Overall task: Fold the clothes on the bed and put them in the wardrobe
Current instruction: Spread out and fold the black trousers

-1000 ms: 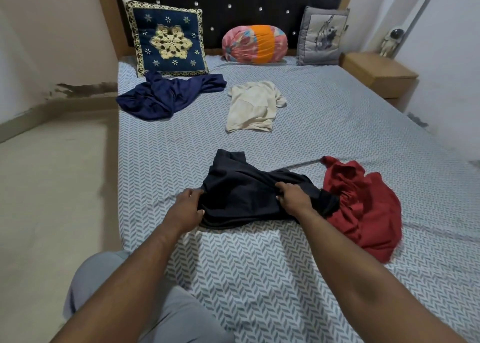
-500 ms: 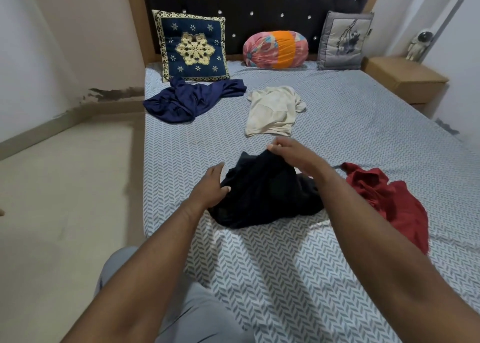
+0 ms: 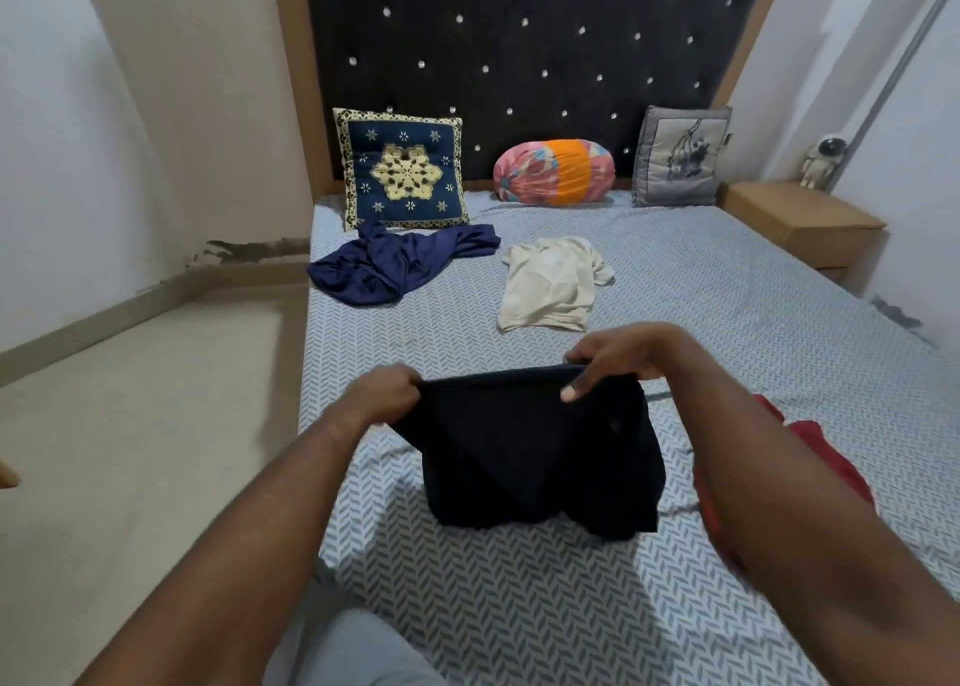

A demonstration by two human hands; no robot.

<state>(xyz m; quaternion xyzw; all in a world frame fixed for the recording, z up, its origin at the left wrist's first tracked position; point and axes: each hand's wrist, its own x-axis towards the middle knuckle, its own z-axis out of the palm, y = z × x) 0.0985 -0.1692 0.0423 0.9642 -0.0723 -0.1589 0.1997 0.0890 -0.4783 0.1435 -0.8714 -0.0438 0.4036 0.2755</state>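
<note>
Your bed [image 3: 727, 322] wears a grey-and-white herringbone sheet, rumpled near its close edge. At the headboard end you have three cushions in a row: a navy cushion [image 3: 402, 168] with a gold star pattern, an orange-and-pink bolster [image 3: 555, 171] and a grey cushion [image 3: 680, 158]. Just in front of the navy cushion lies a crumpled dark blue garment [image 3: 395, 264]; beside it, apart, a cream T-shirt [image 3: 550, 283] lies fairly flat. A red garment [image 3: 831, 470] sits bunched by your right forearm. The hem of the black garment [image 3: 530, 457] touches the sheet.
</note>
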